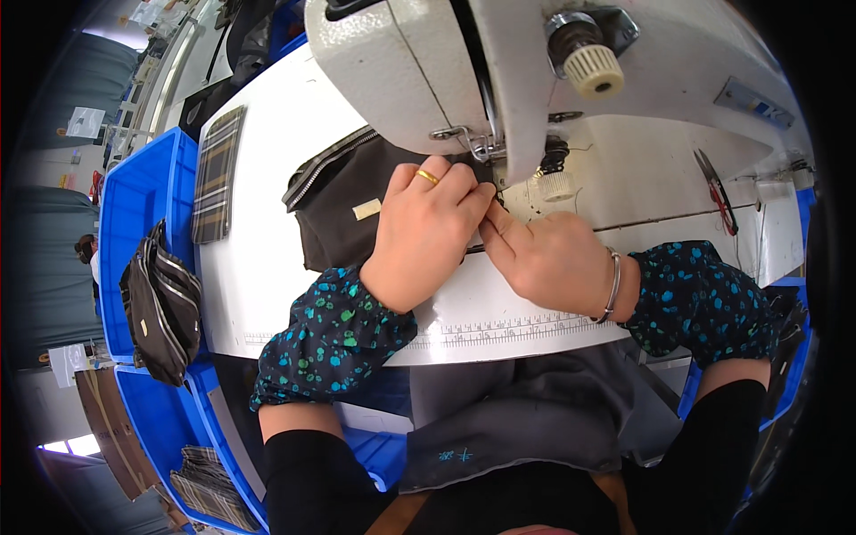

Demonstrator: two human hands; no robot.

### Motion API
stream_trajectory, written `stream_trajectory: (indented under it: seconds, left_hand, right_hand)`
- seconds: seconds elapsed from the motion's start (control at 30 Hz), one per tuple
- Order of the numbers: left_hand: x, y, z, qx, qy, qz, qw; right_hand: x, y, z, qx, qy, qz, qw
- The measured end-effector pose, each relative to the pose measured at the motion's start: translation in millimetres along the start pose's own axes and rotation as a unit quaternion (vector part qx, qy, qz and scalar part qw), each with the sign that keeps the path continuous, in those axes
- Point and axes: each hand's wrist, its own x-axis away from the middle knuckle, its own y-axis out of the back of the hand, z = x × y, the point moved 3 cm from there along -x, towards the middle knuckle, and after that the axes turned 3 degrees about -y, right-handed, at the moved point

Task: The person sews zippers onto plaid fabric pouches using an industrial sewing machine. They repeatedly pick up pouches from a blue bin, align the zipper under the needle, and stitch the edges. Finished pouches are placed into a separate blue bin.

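A dark zippered cloth piece (pixel 334 234) lies flat on the white sewing table, its far right part under the head of a white sewing machine (pixel 392 76). A metal zipper (pixel 334 168) runs along its far left edge, and a small cream label (pixel 366 209) shows on top. My left hand (pixel 428 232) rests over the cloth with bent fingers gripping its right part, just in front of the presser foot (pixel 486 147). Fingertips of my right hand (pixel 553 266) pinch the cloth's right edge, touching the left fingers. The hands hide most of that edge.
Red-handled scissors (pixel 716 192) lie at the right. Folded checked cloth (pixel 218 174) sits at the table's left edge. Beyond it, dark zippered pieces (pixel 160 312) hang over a blue bin (pixel 114 241). A ruler strip (pixel 499 335) runs along the near edge.
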Motion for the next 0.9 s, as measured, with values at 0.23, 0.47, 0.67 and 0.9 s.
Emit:
stream_trajectory:
  seconds: [0.23, 0.47, 0.67, 0.9]
  left_hand:
    - [4.5, -0.5, 1.3, 0.024, 0.035, 0.027, 0.999]
    - [4.1, 2.4, 3.9, 0.048, 0.038, -0.005, 0.998]
    - [3.4, -0.4, 5.2, 0.057, 0.035, -0.009, 0.998]
    - [2.5, -0.7, 2.4, 0.02, 0.002, -0.008, 1.0]
  right_hand:
    - [0.5, -0.6, -4.2, -0.012, -0.029, 0.002, 1.0]
    - [4.7, -0.6, 0.3, 0.001, -0.039, 0.013, 0.999]
    - [5.3, 0.2, 0.7, 0.006, -0.027, 0.024, 0.999]
    - [2.8, 4.1, 0.3, 0.002, 0.017, 0.012, 1.0]
